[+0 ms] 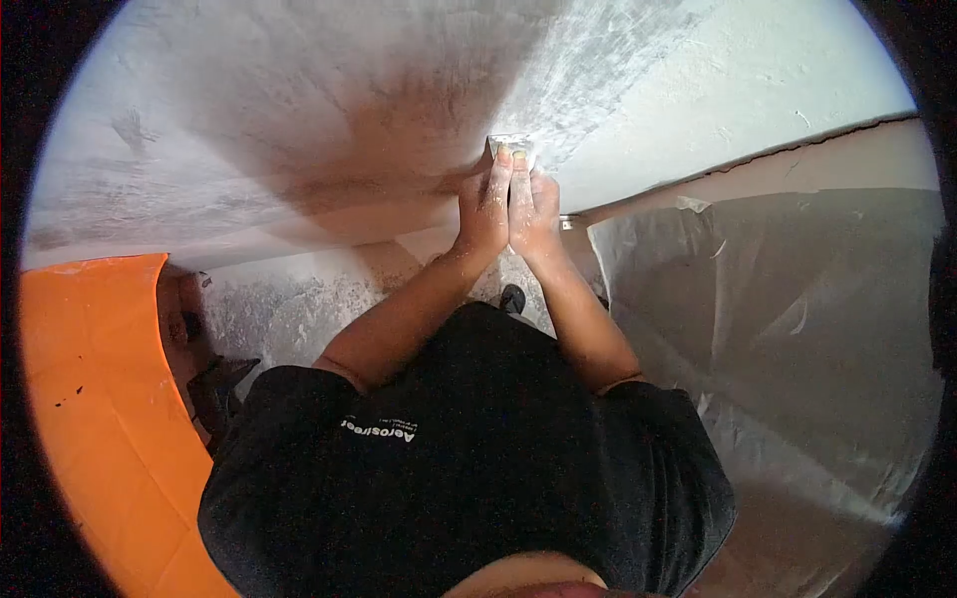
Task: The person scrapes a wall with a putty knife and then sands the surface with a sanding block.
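My left hand [482,216] and my right hand [536,212] are side by side, touching, at the upper middle of the head view. Both are closed on a small, flat, dust-whitened block [511,140], with the two thumbs lying along it. Its exact kind I cannot make out, as the fingers cover most of it. The block is against a pale plastered wall [399,90] that shows whitish streaks and smears. White dust coats the thumbs and the backs of both hands.
An orange sheet [100,369] hangs or stands at the left, beside a dark object [221,389]. At the right is a large creased grey sheet [788,329], below a wall edge with a dark crack [797,146]. The floor [299,304] is speckled; a dark shoe [512,298] shows.
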